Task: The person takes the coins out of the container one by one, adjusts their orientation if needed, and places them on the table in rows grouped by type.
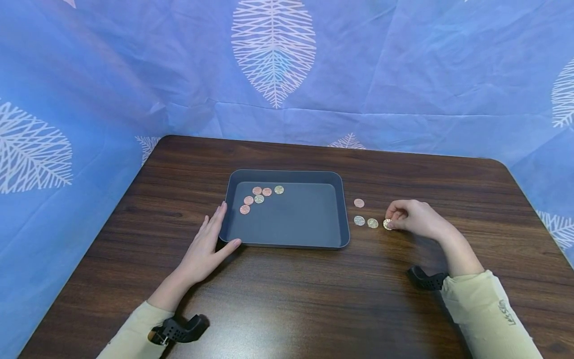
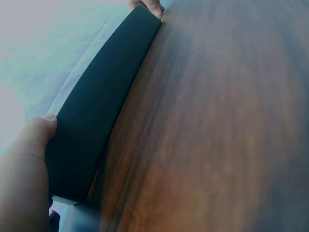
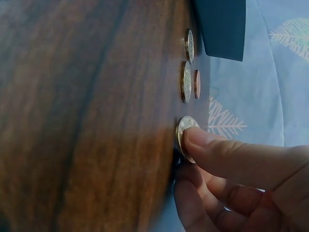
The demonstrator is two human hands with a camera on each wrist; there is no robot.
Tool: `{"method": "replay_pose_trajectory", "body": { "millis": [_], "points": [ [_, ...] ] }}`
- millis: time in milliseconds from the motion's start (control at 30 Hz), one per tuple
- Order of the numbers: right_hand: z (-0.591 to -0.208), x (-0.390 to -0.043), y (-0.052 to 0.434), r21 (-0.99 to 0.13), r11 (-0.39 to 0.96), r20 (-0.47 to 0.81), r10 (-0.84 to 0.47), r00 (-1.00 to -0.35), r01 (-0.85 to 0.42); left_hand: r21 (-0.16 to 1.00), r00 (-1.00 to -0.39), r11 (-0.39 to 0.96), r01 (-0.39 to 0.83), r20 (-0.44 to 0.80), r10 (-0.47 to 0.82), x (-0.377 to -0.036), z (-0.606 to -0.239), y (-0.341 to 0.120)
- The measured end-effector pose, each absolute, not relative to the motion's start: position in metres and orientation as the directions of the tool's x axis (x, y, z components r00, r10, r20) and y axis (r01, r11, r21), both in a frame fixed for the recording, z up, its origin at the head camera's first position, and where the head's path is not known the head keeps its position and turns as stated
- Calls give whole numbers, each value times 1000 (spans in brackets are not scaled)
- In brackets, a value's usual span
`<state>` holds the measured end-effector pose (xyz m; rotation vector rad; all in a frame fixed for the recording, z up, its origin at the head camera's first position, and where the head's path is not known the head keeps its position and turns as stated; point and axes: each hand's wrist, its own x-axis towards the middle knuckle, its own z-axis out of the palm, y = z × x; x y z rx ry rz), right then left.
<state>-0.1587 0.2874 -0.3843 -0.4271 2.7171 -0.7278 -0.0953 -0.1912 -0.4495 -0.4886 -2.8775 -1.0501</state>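
A dark grey tray (image 1: 305, 245) lies on the table with several copper and pale gold coins in its left half. At its near left corner the left hand (image 1: 207, 252) rests with fingers straight along the left side and thumb on the front rim; the left wrist view shows the thumb (image 2: 41, 128) against the tray wall (image 2: 96, 111). Right of the tray, the right hand (image 1: 414, 218) pinches a gold coin (image 3: 183, 130) between thumb and fingers, just at the tabletop. Beside it lie a copper coin (image 1: 358, 203), a silvery coin (image 1: 359, 220) and a gold coin (image 1: 372, 223).
The dark wooden table (image 1: 287, 299) ends at a far edge against a blue cloth (image 1: 188, 60) with white leaf prints. Each wrist carries a black strapped device, the left one (image 1: 186, 329) and the right one (image 1: 426, 279), low over the table.
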Motion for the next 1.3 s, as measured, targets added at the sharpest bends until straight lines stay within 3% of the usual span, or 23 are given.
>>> {"method": "replay_pose_trajectory", "body": {
  "millis": [800,1300],
  "points": [
    [-386,-159,282,-498,842,-206,-349,-914,-209,619,-949,722,309,148,280,-96,-450,-192],
    [-350,-173,230,-639,738,-133,-384,-914,-217,624,-950,720,304,142,278,-96,-450,-192]
  ]
}}
